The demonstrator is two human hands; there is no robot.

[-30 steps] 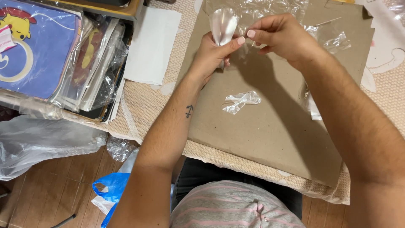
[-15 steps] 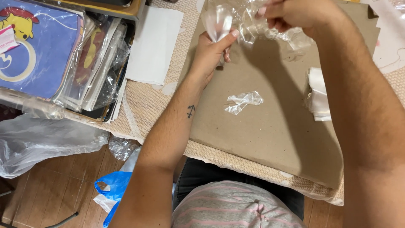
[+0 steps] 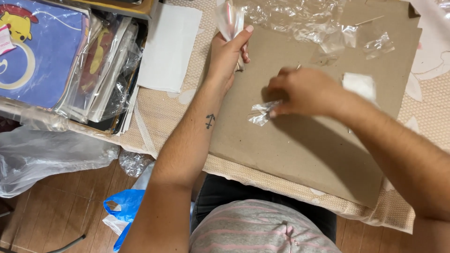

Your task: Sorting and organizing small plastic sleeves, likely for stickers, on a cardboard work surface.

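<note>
The left hand [image 3: 225,54], at upper centre, is closed around 1 small clear plastic packet [image 3: 230,18]. The right hand [image 3: 300,91] pinches a crumpled clear wrapper scrap [image 3: 260,113] lying mid-frame on the brown cardboard sheet [image 3: 290,150]; more loose film [image 3: 300,18] waits above. Beige woven tablecloth [image 3: 159,117], wooden floor [image 3: 56,211] lower left.

A small clear plastic packet [image 3: 232,18] with a pink and white item inside stands upright in the left hand [image 3: 228,54], pinched between thumb and fingers near the top edge of the cardboard [image 3: 300,154]. A crumpled scrap of clear wrap [image 3: 260,112] lies flat on the brown cardboard, its right end under the fingertips of the right hand [image 3: 304,91].
</note>
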